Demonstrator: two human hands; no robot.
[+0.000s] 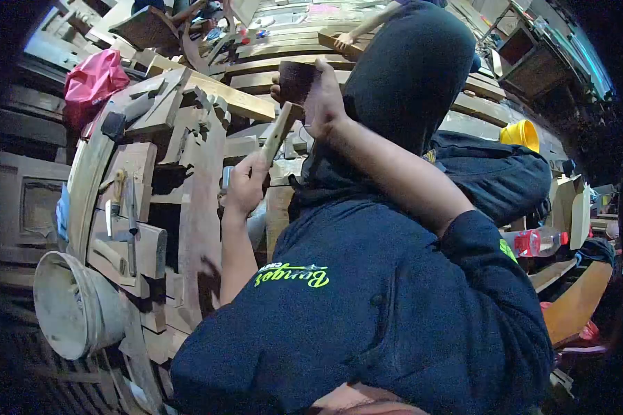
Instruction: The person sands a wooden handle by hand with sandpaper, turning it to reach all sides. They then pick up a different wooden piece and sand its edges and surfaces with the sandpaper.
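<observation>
My left hand (pixel 246 185) is closed around a paintbrush (pixel 278 137) with a pale body and a brown end. The brush slants up and to the right, its brown end close to my right wrist. Higher up, my right hand (pixel 327 104) grips a dark brown piece (pixel 298 81) that looks like wood. My thumb lies along its right edge and my fingertips curl round its left side. The lower part of that piece is reddish and speckled. Behind my right hand rises my bent knee (pixel 415 69) in dark trousers.
On my left, a wooden bench (pixel 204 173) bears blocks and hand tools (pixel 121 194). A white bucket (pixel 83 308) stands lower left, near a pink bag (pixel 95 77). To the right are a yellow container (pixel 520 135) and a plastic bottle (pixel 536 242). Another person's hand (pixel 344 41) touches a board (pixel 332 45) ahead.
</observation>
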